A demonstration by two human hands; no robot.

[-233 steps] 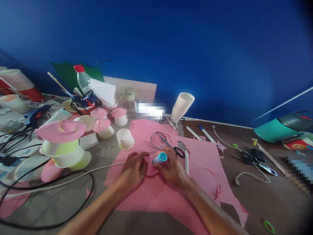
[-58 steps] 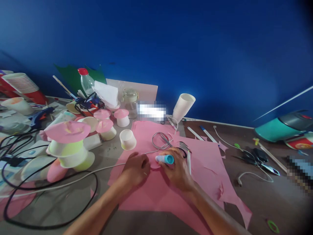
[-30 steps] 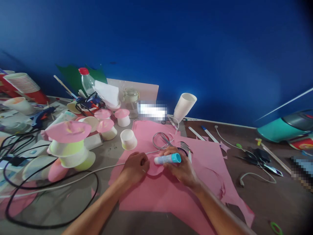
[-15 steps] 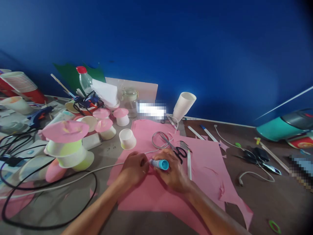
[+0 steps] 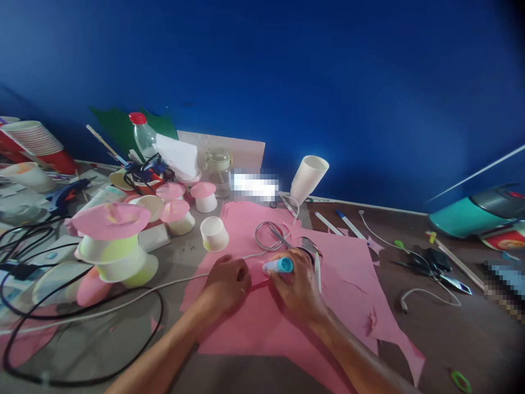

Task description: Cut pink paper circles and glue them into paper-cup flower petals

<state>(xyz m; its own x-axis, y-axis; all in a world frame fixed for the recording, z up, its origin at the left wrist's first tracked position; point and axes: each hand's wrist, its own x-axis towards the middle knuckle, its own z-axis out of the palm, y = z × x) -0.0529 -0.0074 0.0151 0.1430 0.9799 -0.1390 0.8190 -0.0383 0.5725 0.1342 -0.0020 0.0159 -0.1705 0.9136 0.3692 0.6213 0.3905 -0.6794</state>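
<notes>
My right hand (image 5: 299,284) is closed around a glue stick (image 5: 278,266) with a light blue open end, held tilted over the pink paper (image 5: 246,328). To its left my left hand (image 5: 227,282) is curled on the paper, its fingers pressed together. An edge of a pink paper piece (image 5: 259,285) shows at those fingertips; the rest of it is hidden by the hand. Scissors (image 5: 283,238) lie just beyond my right hand, their handles partly covered. A white pen (image 5: 317,271) rests beside that hand.
A small white paper cup (image 5: 214,234) stands beyond my left hand. Several cups with pink tops (image 5: 204,190) stand left, with black cables (image 5: 82,377) nearby. A stack of cups (image 5: 309,178) leans by the blue wall. A teal bottle (image 5: 455,216) lies right.
My right hand has shifted a little to the right with the glue stick, away from my left hand, and now covers more of the scissors' handles. My left hand stays nearly in place.
</notes>
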